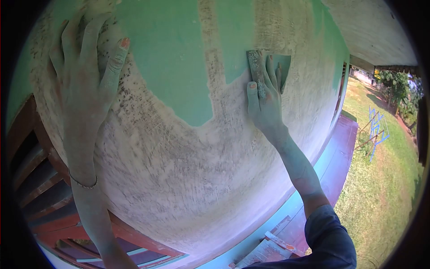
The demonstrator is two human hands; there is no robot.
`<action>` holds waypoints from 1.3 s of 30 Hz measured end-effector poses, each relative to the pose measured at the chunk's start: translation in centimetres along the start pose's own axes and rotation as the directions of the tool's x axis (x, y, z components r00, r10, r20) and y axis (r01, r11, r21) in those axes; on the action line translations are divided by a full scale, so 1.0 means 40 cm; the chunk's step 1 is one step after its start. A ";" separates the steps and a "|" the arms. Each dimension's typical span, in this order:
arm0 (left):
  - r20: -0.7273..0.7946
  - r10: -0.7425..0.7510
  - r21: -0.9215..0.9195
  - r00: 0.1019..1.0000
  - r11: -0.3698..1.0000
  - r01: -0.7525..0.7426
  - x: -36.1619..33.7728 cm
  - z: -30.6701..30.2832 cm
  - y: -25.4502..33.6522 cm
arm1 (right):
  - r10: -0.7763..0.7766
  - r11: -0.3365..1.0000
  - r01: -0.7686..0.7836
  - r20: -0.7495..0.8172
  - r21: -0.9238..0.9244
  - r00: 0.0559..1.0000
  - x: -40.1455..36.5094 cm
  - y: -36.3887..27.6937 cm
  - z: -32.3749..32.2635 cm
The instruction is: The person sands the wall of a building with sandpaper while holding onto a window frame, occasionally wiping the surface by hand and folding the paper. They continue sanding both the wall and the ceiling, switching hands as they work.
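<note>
Bracing L hand (87, 67): fingers spread, palm flat on wall (179, 157), holds nothing; thin bracelet (83, 184) at wrist.
Low left: red-brown shutter slats (36, 179), under L forearm.
Wall finish: rough grey-white plaster, dark speckles upper left; green paint (174, 58) in patches across top centre.
R hand (266, 110): fingers laid long over sanding pad (256, 67), pinning it flat to wall at edge of a green patch, up right of centre; dusty forearm, dark sleeve (331, 237) below.
Hands: well apart, L bare and open, R pressed down on pad.
Risk 1: pad prob slips from under fingers if pressure drops, since hold looks like flat fingers, no wrap seen.
Risk 2: fingertips/knuckles may graze rough plaster if pad skids off line.
Risk 3: dust coats both arms, could reach eyes/airway; mask or goggles cannot tell.
Risk 4: weight seems to lean on L palm; a slip on the dusty wall could cost balance; footing not in view.
Containers: no bucket, tin or tray shows, so no contents to log.
Far right: red-brown walkway (340, 152), lawn (385, 188), blue rack (376, 127) on grass, well apart from hands.
</note>
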State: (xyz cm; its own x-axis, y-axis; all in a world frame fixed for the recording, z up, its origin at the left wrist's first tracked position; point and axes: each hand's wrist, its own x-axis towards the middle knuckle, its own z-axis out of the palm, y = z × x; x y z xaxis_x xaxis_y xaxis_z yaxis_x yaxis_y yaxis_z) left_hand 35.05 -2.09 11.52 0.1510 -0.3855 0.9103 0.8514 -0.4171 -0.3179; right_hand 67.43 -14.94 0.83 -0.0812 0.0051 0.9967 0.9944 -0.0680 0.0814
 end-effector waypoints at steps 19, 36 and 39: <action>0.068 -0.025 0.150 0.997 0.989 0.015 -0.003 -0.001 -0.012 | 0.152 0.988 -0.152 0.026 -0.016 0.988 -0.063 -0.070 0.006; -0.008 0.004 0.020 1.000 1.000 -0.003 -0.001 -0.008 0.024 | 0.171 0.985 -0.171 0.046 -0.013 0.984 -0.080 -0.072 0.006; -0.006 -0.004 0.024 1.000 1.000 0.004 -0.001 -0.003 0.029 | 0.179 0.982 -0.173 -0.075 0.075 0.981 0.188 -0.004 0.031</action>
State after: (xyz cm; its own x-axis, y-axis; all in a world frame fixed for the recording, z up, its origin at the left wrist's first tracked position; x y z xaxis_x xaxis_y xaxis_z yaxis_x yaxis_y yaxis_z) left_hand 35.96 -2.63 11.09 0.1447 -0.3893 0.9097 0.8637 -0.3989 -0.3081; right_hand 66.75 -13.67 8.30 0.0929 -0.0816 0.9923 0.9957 0.0071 -0.0926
